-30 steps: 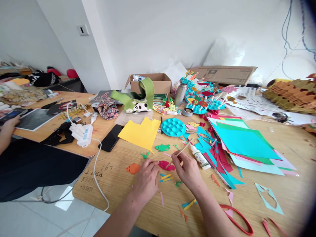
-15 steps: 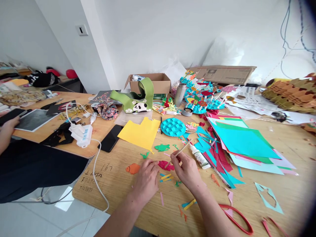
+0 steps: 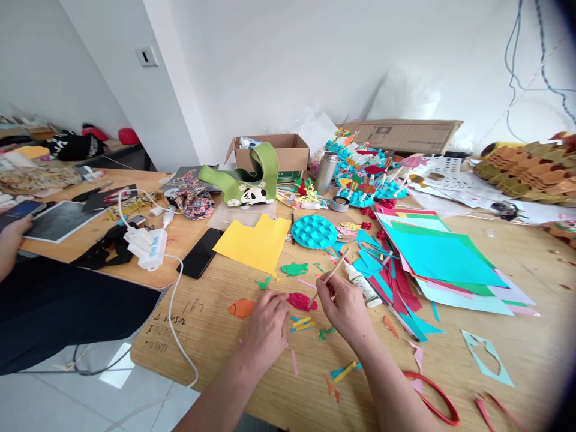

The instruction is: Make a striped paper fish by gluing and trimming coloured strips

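Observation:
A pinkish-red paper fish lies flat on the table between my hands. The closed fingers of my left hand pin its left end against the wood. Pinched in my right hand is a thin wooden stick, slanted with its lower tip at the fish's right end. An orange paper fish sits just left of my left hand, and a green paper fish lies beyond. Short blue and yellow paper strips are in front of the fish. A white glue bottle lies beside my right hand.
Coloured paper sheets are stacked at right, near red-handled scissors. A blue paper plate, yellow paper and a black phone lie farther back. At left, a power strip trails a cable; another person's hand holds a phone.
My right hand has shifted slightly right, drawing the stick's lower tip toward the pink fish's right end. My left hand stays on the fish.

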Tool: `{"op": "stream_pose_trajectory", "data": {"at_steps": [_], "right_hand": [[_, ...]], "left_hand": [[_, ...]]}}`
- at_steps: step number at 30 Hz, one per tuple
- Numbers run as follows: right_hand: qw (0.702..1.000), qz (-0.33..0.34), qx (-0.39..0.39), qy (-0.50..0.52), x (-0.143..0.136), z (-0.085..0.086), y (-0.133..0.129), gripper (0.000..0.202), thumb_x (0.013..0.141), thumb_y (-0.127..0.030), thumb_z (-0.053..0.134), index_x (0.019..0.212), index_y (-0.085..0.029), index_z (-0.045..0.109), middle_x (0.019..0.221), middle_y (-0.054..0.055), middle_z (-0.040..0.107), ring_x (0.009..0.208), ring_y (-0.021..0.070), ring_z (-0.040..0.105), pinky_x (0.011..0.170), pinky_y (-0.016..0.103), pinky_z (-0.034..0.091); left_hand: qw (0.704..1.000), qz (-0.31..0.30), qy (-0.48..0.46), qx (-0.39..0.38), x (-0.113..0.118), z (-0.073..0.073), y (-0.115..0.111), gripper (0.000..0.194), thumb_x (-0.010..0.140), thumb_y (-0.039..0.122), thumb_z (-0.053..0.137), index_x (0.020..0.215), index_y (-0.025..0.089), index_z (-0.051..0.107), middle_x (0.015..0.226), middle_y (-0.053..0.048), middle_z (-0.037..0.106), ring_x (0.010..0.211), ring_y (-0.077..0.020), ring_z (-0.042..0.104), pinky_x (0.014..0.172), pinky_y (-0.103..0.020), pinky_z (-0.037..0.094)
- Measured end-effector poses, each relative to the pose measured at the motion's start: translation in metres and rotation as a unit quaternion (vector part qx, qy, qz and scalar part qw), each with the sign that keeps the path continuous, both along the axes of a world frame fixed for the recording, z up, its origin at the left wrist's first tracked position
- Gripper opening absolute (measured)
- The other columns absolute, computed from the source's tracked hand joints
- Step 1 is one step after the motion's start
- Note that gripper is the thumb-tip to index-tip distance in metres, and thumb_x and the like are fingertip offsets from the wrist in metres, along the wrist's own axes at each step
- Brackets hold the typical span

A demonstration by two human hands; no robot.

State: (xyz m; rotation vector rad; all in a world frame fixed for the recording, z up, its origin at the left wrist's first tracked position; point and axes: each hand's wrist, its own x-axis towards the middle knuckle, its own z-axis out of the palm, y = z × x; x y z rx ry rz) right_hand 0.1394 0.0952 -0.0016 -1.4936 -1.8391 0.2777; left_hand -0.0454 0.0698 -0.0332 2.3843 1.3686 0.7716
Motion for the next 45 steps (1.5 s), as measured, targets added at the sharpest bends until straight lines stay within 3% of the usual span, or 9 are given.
{"op": "stream_pose_trajectory", "data": {"at_steps": [29,45], "right_hand": [[0.996,0.085,0.001,-0.005,-0.006,0.007,-0.006,0.018,0.093,-0.024,0.042,0.078,-0.020,0.050,0.068,0.002,0.057,0.064,0.0153,0.054,0.061,0.026,0.039],[0.997,0.070,-0.018,-0.029,-0.003,0.011,-0.005,0.022,0.093,-0.027,0.041,0.075,-0.020,0.051,0.064,0.001,0.056,0.059,0.0150,0.054,0.056,0.025,0.038]], "left_hand": [[1.000,0.004,0.007,0.003,0.000,0.000,0.000,0.039,0.072,-0.006,0.044,0.097,0.016,0.063,0.114,-0.007,0.064,0.112,-0.0239,0.049,0.099,-0.046,0.047],[1.000,0.004,0.015,-0.003,0.000,0.002,-0.002,0.036,0.073,-0.004,0.045,0.098,0.014,0.063,0.113,-0.008,0.064,0.111,-0.0235,0.048,0.099,-0.042,0.047]]}}
